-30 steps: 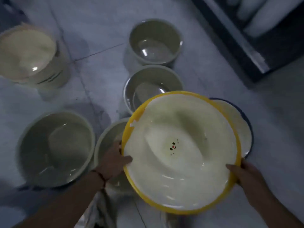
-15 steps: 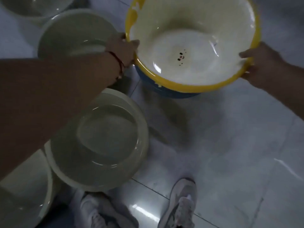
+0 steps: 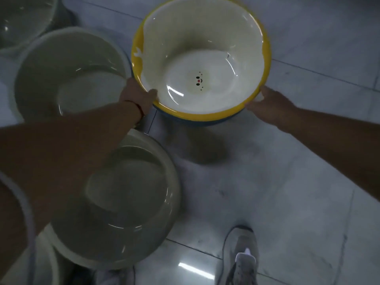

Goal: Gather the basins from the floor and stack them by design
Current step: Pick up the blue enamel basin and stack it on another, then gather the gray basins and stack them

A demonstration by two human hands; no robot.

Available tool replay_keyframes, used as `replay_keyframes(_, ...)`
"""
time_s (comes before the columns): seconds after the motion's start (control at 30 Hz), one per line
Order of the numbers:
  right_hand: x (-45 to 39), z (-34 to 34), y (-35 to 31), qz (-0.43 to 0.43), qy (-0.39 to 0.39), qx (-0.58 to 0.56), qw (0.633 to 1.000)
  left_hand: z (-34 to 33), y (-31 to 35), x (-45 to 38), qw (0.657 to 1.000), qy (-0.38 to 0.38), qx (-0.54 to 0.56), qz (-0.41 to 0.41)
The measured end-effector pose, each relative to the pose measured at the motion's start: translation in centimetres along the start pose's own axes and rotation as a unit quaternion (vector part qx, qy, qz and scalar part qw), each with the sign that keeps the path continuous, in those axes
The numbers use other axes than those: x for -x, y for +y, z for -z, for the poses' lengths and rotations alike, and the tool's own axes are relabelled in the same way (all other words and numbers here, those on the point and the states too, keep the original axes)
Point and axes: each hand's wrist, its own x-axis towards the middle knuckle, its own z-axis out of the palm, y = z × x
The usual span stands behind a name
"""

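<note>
Both hands' fingers still grip the yellow-rimmed basin (image 3: 205, 64), now nested lower in the blue basin (image 3: 197, 122).

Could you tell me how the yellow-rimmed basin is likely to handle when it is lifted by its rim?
The yellow basin is probably light and fairly stiff: each hand holds only its rim. Its glossy surface may be slippery. Sitting in a blue basin, it may stick on lifting.

A yellow-rimmed basin (image 3: 202, 58) with a cream inside (a small face printed at its bottom) sits upright, nested in a blue basin (image 3: 216, 121) at twelve o'clock. Plain pale basins lie open-side up at ten o'clock (image 3: 67, 73) and seven o'clock (image 3: 123, 204).
</note>
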Motion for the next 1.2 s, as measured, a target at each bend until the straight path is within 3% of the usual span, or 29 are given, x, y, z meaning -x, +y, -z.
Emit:
replay_keyframes(0.1, 4.7, -2.5, 0.6, 0.011, -0.014, 0.035, 0.999, 0.4, -0.5, 4.7, 0.989, -0.022, -0.091, -0.111)
replay_keyframes(0.27, 16.7, -7.0, 2.9, -0.04, -0.02, 0.043, 0.998, 0.2, -2.3, 14.9, 0.884, -0.138, -0.301, -0.331)
replay_keyframes(0.4, 26.0, -10.5, 4.4, -0.068, -0.018, 0.077, 0.995, -0.7, -3.9, 20.8, 0.811, -0.22, -0.382, -0.385)
replay_keyframes(0.53, 30.2, -17.3, 4.5, 0.01, -0.013, 0.146, 0.989, -1.7, -8.1, 23.1, 0.714, -0.232, -0.492, -0.44)
replay_keyframes(0.6, 30.3, -20.3, 3.8, 0.029, -0.032, 0.119, 0.992, -2.4, -10.5, 22.3, 0.688, -0.224, -0.525, -0.448)
replay_keyframes(0.67, 29.6, -23.5, 2.2, -0.006, -0.064, 0.016, 0.998, -2.7, -12.5, 20.4, 0.687, -0.205, -0.535, -0.447)
replay_keyframes(0.73, 28.5, -26.7, 0.4, -0.087, -0.099, -0.182, 0.975, -2.9, -14.2, 18.3, 0.697, -0.173, -0.544, -0.434)
replay_keyframes(0.8, 27.0, -29.6, -1.7, -0.155, -0.119, -0.422, 0.885, -2.8, -15.5, 16.5, 0.698, -0.146, -0.566, -0.414)
replay_keyframes(0.83, 26.3, -30.7, -2.3, -0.182, -0.114, -0.482, 0.849, -2.8, -15.9, 16.0, 0.695, -0.142, -0.575, -0.407)
replay_keyframes(0.9, 24.4, -32.5, -2.7, -0.201, -0.083, -0.514, 0.83, -2.9, -16.7, 15.2, 0.69, -0.131, -0.586, -0.405)
replay_keyframes(1.1, 20.5, -28.4, 1.3, -0.155, -0.025, -0.402, 0.902, -3.3, -15.6, 14.7, 0.723, -0.12, -0.534, -0.422)
replay_keyframes(1.2, 19.9, -24.7, 4.2, -0.147, -0.002, -0.345, 0.927, -2.9, -14.1, 14.2, 0.763, -0.077, -0.5, -0.403)
